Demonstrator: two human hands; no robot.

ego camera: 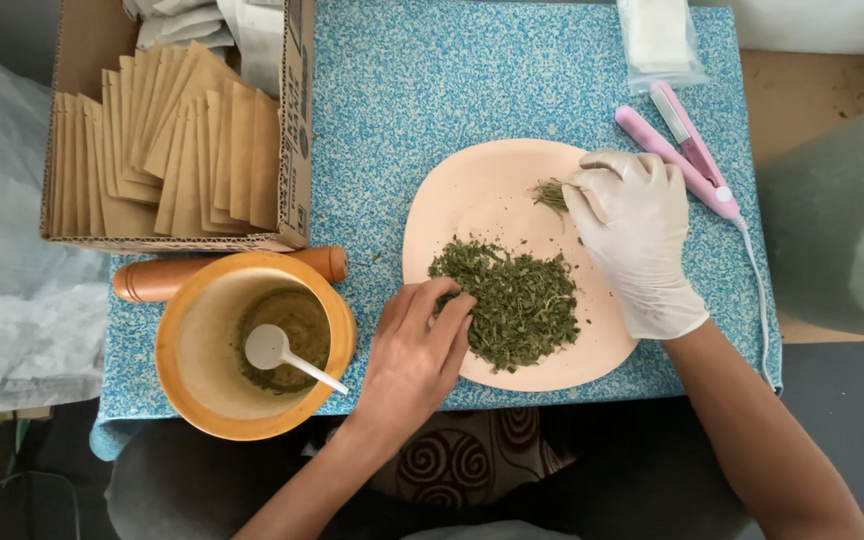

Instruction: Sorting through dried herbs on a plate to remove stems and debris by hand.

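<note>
Blue speckled matting [432,90] covers the low work surface, viewed from above the seated person's lap. At centre lies a pale peach plate [472,190] carrying a loose mound of dried green herb [512,300]. The bare left hand [417,350] rests at the plate's near edge, its fingertips [455,305] touching the left margin of the mound; the fingers are lightly curled and hold nothing that can be seen. The gloved right hand [632,235] is closed in a narrow pinch on a small tuft of herb stems [550,193], held near the plate's upper part, apart from the main mound. To the left stand a wooden mortar [182,350] with green powder and a white scoop [277,350] inside, a wooden pestle [167,278] lying just behind it, and a cardboard box [297,130] of upright brown paper sachets [177,150]. A pink heat sealer [687,160] and a clear bag [657,40] lie beyond the plate to the right. Sorting of this kind is judged to go best with a light pinch, lifting stems clear over the plate so that loose leaf falls back onto it, while the other hand spreads the mound thinly.
</note>
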